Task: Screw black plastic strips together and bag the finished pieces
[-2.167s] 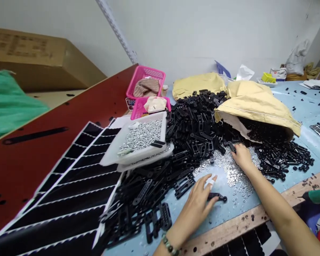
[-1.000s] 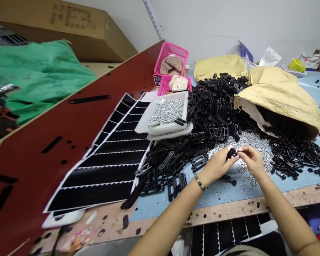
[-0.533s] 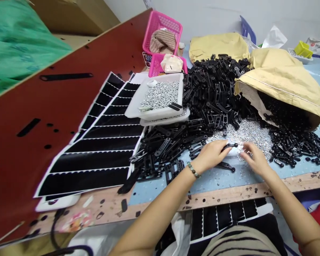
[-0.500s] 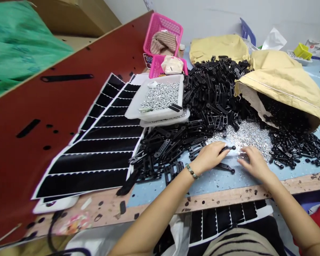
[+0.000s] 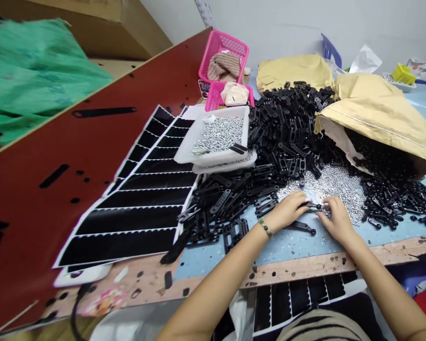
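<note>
My left hand, with a bead bracelet at its wrist, pinches a slim black plastic arm whose rounded end points right. At that end, the thumb and fingertips of my right hand come together; whatever they hold is too small to make out. A second black arm lies on the blue mat just below my left hand. Behind both hands spreads a heap of small silver screws. A large pile of black plastic parts rises behind and to the left of it.
A white tray of silver pins stands left of the pile. Sheets of black strips lie further left, beside a red-brown board. An opened yellow sack spills small black pieces at right. Pink baskets stand behind.
My right hand has closed in on the end of the black arm held by my left hand. The whole view has shifted slightly, moving things right and down.
</note>
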`<state>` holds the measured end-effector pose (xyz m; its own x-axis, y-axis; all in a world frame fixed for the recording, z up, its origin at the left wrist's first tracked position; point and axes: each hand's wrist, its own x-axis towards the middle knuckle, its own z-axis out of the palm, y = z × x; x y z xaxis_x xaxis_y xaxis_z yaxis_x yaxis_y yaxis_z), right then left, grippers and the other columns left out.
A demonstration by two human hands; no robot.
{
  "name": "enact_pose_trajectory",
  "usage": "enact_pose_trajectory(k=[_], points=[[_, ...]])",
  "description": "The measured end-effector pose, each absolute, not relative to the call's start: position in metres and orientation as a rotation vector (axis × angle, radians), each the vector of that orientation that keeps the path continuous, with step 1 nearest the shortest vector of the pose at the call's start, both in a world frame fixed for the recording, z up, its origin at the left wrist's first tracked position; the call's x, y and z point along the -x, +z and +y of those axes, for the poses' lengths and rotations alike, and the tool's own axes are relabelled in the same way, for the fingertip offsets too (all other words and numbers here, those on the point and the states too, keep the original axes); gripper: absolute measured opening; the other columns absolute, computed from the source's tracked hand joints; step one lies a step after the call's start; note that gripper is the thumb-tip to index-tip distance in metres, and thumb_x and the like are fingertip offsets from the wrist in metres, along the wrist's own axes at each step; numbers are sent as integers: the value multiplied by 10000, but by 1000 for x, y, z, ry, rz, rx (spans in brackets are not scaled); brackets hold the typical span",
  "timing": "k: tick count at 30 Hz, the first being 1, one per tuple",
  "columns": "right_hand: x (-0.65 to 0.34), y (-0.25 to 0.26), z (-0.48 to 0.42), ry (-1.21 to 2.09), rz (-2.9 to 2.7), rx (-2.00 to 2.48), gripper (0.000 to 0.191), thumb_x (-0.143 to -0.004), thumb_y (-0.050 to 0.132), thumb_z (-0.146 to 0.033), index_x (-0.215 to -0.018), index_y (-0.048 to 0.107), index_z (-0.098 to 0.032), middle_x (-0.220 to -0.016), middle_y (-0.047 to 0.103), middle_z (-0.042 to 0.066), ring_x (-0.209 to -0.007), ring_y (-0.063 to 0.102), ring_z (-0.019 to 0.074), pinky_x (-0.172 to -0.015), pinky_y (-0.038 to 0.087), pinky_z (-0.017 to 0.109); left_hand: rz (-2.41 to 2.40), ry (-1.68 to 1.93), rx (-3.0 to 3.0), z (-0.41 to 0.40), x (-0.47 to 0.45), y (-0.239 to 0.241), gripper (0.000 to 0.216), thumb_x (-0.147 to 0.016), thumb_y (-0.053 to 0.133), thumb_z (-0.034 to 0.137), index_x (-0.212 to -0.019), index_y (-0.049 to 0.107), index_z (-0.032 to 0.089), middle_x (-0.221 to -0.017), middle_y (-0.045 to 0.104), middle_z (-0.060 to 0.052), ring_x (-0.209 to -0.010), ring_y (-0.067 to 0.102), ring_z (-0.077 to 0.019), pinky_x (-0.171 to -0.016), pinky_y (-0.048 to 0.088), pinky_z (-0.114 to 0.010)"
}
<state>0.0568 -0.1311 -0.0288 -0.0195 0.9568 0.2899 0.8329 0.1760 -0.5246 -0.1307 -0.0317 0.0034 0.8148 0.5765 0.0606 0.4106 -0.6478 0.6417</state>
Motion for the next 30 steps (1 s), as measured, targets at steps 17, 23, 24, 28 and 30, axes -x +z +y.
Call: enact_pose_trajectory(k=[17,23,24,28,30], points=[[-41,-34,-136,231,-1994,1644,168,-931,490,-250,-956,653,-216,-872,642,67,-867,538,224,-823,388,378,654,196,-2372,-27,141,-6,255,-957,445,271,-1133,629,242,-1063,583,-58,-1020,513,-208,-930,366,-349],[-41,-30,-131,220,-1950,1663,155,-917,516,-274,-973,649,-217,-893,637,68,-873,543,229,-799,393,365,677,229,-2413,-24,142,6,224,-952,466,274,-1081,645,231,-1049,599,-50,-1006,518,-205,-925,354,-348],[-41,-30,-131,217,-1957,1672,151,-917,515,-272,-959,650,-218,-880,635,67,-861,540,229,-800,390,367,680,207,-2424,-24,141,6,211,-947,477,263,-1063,651,232,-1041,604,-47,-1000,520,-206,-922,348,-349],[-39,-31,-135,225,-1990,1677,144,-918,517,-263,-925,654,-219,-851,635,65,-851,531,231,-813,383,377,709,137,-2446,-26,137,5,187,-939,495,238,-1013,667,230,-1042,613,-41,-1010,525,-210,-917,326,-350],[-36,-33,-136,210,-1986,1675,154,-922,509,-261,-934,656,-216,-838,636,66,-847,530,232,-812,384,380,709,138,-2453,-27,138,3,192,-943,490,245,-1025,664,232,-1062,614,-40,-1028,525,-210,-919,316,-348]])
